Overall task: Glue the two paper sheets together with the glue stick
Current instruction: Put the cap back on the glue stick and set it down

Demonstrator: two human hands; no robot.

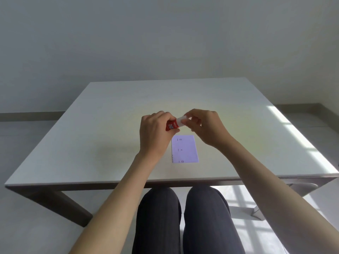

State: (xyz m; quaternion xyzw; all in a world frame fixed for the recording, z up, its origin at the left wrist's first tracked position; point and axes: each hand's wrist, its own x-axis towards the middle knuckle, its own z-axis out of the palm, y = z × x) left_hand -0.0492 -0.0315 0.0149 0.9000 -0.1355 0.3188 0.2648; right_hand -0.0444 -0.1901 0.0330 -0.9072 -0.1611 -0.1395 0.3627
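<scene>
A red glue stick (172, 126) with white lettering is held above the table, tilted up to the right. My left hand (156, 132) is wrapped around its red body. My right hand (205, 127) pinches the white cap (182, 120) at the stick's upper end. Below the hands, a pale lilac paper sheet (185, 149) lies flat on the table, with small printed marks along its left side. Only one sheet outline shows; I cannot tell whether a second sheet lies under it.
The white table (91, 134) reaches a plain wall at the back, and its near edge runs just above my knees. Sunlight falls in bright patches on the table's right side (297, 132). My legs in dark trousers (183, 217) are under the front edge.
</scene>
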